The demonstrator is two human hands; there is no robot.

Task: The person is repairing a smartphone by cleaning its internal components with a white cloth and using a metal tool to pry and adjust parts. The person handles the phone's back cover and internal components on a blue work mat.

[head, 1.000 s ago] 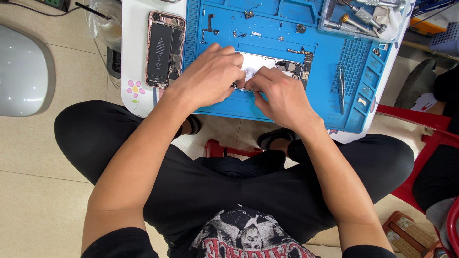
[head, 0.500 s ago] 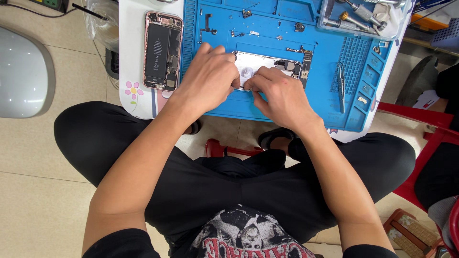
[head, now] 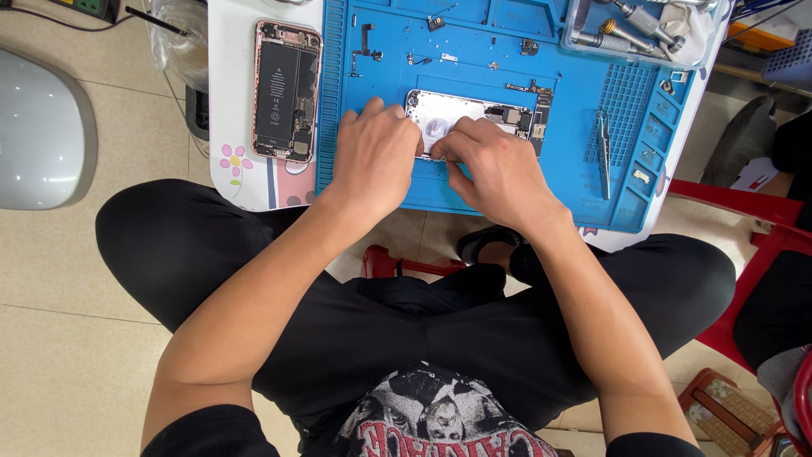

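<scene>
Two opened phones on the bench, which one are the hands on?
The silver one on the blue mat; left hand and right hand both touch it. The pink-edged one lies apart, untouched, battery showing.

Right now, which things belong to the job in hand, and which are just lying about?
In hand: left hand, right hand, silver phone panel, blue mat.
Lying about: opened phone, tweezers, clear tray of tools, loose small parts.

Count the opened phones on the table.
2. One opened phone with its battery showing lies on the white table, left of the blue mat. The other phone lies on the mat under both hands.
</scene>
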